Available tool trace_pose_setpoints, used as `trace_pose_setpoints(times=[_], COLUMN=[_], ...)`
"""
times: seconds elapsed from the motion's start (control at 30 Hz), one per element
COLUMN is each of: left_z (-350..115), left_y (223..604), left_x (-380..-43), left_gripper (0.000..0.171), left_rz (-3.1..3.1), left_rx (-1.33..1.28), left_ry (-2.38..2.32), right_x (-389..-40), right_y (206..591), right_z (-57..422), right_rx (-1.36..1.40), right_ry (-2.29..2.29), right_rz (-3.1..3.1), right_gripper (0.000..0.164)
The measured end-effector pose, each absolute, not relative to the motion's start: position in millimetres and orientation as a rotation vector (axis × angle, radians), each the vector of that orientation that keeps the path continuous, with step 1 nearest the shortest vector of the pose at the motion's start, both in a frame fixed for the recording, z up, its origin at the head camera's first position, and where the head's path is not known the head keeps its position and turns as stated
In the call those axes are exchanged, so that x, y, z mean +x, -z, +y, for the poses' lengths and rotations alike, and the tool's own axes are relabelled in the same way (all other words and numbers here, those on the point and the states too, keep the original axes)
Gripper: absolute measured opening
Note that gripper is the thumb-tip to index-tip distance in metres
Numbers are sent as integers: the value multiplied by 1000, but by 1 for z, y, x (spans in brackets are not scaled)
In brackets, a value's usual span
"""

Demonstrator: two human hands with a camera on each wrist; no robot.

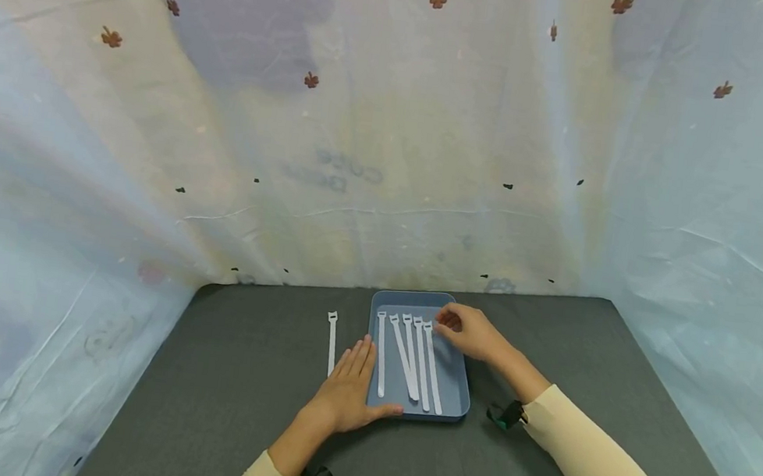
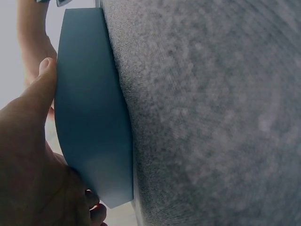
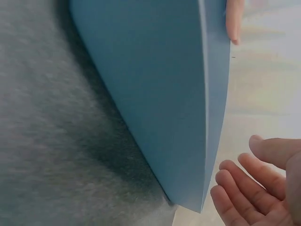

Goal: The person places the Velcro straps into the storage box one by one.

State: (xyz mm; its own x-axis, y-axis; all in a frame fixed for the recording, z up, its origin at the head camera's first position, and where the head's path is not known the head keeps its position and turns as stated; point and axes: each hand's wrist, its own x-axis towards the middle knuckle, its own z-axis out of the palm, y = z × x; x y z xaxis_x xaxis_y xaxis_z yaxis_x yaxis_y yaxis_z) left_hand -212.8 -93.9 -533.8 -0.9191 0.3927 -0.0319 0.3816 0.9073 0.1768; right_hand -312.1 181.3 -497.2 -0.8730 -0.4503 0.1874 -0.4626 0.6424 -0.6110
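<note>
A shallow blue-grey tray (image 1: 450, 391) holds several white cable ties (image 1: 380, 356) with slotted heads, lying lengthwise. One more white cable tie (image 1: 332, 342) lies on the table left of the tray, its lower end hidden by my left hand (image 1: 346, 391). That hand rests along the tray's left edge with straight fingers, its thumb spread over the near rim. In the left wrist view the thumb touches the tray's wall (image 2: 94, 103). Above the tray's right side hovers my right hand (image 1: 473, 333), fingers loosely bent. The right wrist view shows nothing between its fingers (image 3: 249, 197).
The tray stands on a table with a dark grey cloth (image 1: 229, 393), near its far edge. Behind and on both sides hangs a pale patterned curtain (image 1: 391, 153). Each wrist wears a black strap (image 1: 508, 415).
</note>
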Motion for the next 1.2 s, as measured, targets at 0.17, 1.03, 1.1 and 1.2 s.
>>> trace_pose_setpoints(times=[0.17, 1.03, 1.1, 1.2], left_z=[-94, -100, -102, -106], left_y=[533, 531, 531, 529], left_x=[-212, -215, -217, -221], left_gripper=[123, 114, 111, 104], left_rz=[3002, 3020, 3017, 3009], left_rx=[613, 671, 680, 696], left_ry=[-247, -260, -277, -341], right_x=[-295, -213, -210, -206], right_y=[500, 538, 539, 541], right_z=[190, 192, 192, 190], right_rx=[765, 608, 612, 620], right_ry=[-1023, -735, -704, -660], right_rz=[-2800, -2903, -2921, -2937], right_gripper=[35, 100, 103, 106])
